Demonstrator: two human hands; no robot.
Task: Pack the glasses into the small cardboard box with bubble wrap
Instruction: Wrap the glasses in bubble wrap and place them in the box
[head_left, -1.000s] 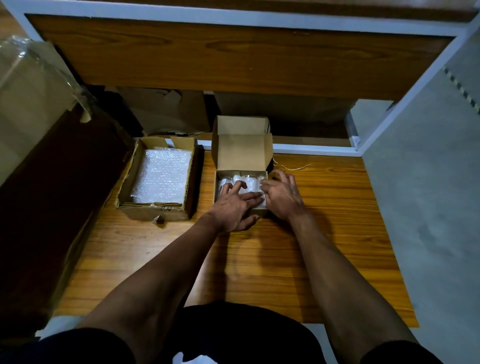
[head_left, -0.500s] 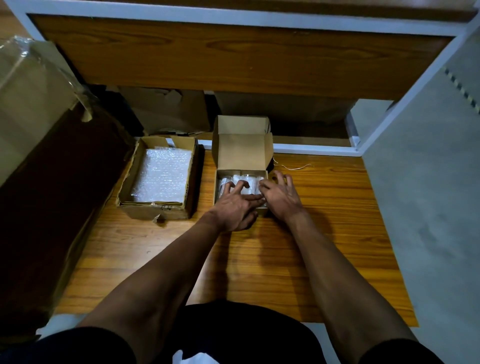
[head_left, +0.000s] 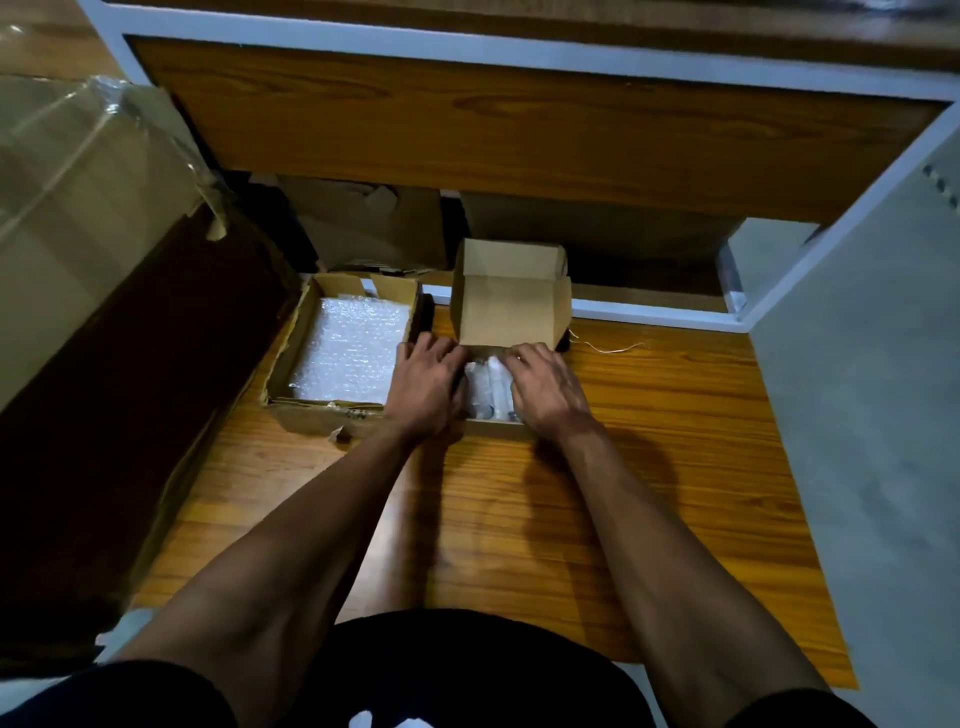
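The small cardboard box (head_left: 493, 429) sits on the wooden board with its lid (head_left: 511, 312) standing open at the back. Inside lie the glasses (head_left: 488, 387), wrapped in bubble wrap and side by side. My left hand (head_left: 426, 387) rests over the box's left wall, with its fingers reaching the base of the lid. My right hand (head_left: 545, 389) lies on the right part of the box, fingers pressing on the wrapped glasses near the back. Both hands hide most of the contents.
A larger open cardboard box (head_left: 291, 358) holding bubble wrap sheets (head_left: 345, 353) stands just left of the small box. A big plastic-covered carton (head_left: 78, 208) fills the left side. A wooden shelf panel (head_left: 519, 130) overhangs the back. Concrete floor (head_left: 857, 415) lies to the right.
My hands have spread apart: the left slid to the box's left wall, and the right moved to the right part. More of the wrapped glasses shows between them.
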